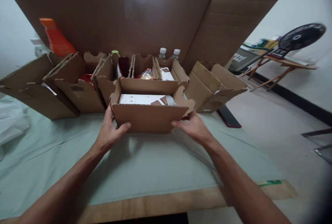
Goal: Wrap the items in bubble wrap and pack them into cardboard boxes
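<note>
The left hand and right hand clasp opposite ends of an open corrugated cardboard box, in front of a row of cardboard bins. Inside, a white carton bears brown squares; the grey object's white lettering is blurred.

Cardboard box between both hands' fingers

arms extended, left fingers and right fingers gripping, thumbs pointing inward.
</note>
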Demonstrator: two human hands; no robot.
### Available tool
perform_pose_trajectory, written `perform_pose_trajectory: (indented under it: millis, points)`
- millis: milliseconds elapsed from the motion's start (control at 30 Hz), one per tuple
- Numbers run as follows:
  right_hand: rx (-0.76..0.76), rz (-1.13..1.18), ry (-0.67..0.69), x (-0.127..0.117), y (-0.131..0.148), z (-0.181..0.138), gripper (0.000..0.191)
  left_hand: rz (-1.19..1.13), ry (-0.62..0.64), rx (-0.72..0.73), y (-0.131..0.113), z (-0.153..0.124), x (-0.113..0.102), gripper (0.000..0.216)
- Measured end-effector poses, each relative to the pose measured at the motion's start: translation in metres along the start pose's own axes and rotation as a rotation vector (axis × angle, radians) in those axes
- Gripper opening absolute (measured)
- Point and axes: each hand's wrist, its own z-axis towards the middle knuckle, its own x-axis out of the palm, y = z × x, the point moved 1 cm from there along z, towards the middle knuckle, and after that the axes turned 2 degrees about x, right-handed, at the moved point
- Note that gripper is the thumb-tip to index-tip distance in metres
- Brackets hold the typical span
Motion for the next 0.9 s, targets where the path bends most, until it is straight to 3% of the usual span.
perform_pose_trajectory:
  millis: [133,267,333,433,500,567,633,733,833,900]
  points:
    - [-0.014,0.270,0.066,0.035,0.002,-0.003,0.071,-0.138,0.003,-0.180,0.003,0.001,0.017,0.079]
    - [-0.012,0.242,0.054,0.030,0.024,-0.051,0.048,-0.173,-0.001,-0.263,-0.016,-0.037,0.010,0.072]
    - [0.004,0.217,0.056,0.028,0.041,-0.080,0.039,-0.107,-0.022,-0.295,-0.030,-0.068,-0.008,0.066]
    - [-0.030,0.224,0.069,0.035,0.078,-0.103,0.049,0.016,-0.135,-0.257,-0.059,-0.104,-0.049,0.056]
    - [-0.072,0.236,0.099,0.038,0.109,-0.097,0.050,0.124,-0.246,-0.175,-0.088,-0.103,-0.074,0.052]
    - [-0.135,0.254,0.104,0.031,0.136,-0.079,0.045,0.218,-0.330,-0.056,-0.120,-0.078,-0.086,0.052]
    - [-0.241,0.253,0.002,0.013,0.155,-0.060,0.042,0.156,-0.347,0.132,-0.148,-0.043,-0.079,0.057]
    - [-0.342,0.097,-0.251,-0.026,0.162,-0.060,0.042,0.024,-0.208,0.299,-0.169,-0.011,-0.051,0.059]
    - [-0.184,-0.200,-0.377,-0.049,0.143,-0.095,0.040,-0.033,-0.115,0.231,-0.167,-0.041,-0.031,0.054]
    - [-0.225,-0.197,-0.292,-0.040,0.128,-0.121,0.042,-0.051,-0.106,0.158,-0.155,-0.083,-0.034,0.046]
